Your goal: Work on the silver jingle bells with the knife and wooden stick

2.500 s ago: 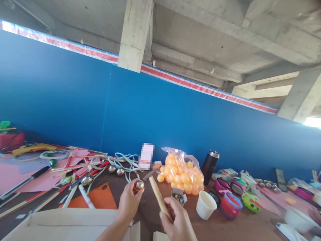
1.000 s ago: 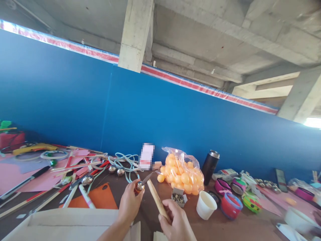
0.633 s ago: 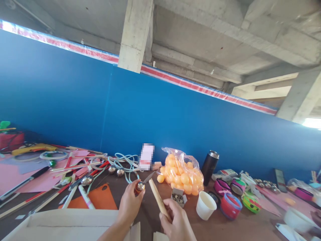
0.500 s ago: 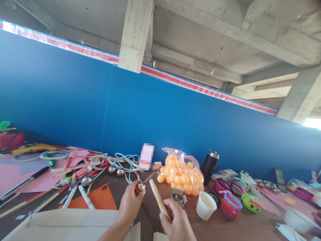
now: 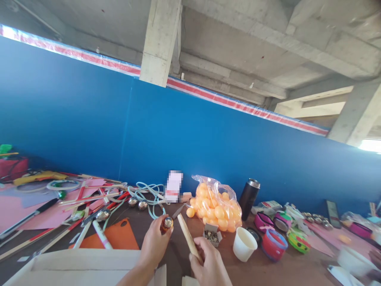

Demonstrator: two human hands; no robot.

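Note:
My left hand (image 5: 154,243) pinches a small shiny metal ball (image 5: 168,222) with something orange-brown around it, between thumb and fingers. Just to the right, my right hand (image 5: 210,262) is closed around a light wooden handle (image 5: 189,236). A dark pointed metal head (image 5: 177,211) shows at the handle's upper end, near the ball but apart from it. Beyond the right hand sits a small open box (image 5: 211,235) of small metal bits. A clear bag (image 5: 218,206) of orange balls lies behind that box.
A white cup (image 5: 244,244) and a black bottle (image 5: 250,198) stand at the right, beside colourful round pouches (image 5: 274,244). Pale blue cords (image 5: 151,194), metal balls (image 5: 137,203), sticks, pens and an orange sheet (image 5: 116,234) lie at the left. A blue wall (image 5: 190,131) rises behind.
My left hand has tilted the metal ball slightly, so more of its shiny top shows. My right hand and the wooden handle have hardly moved.

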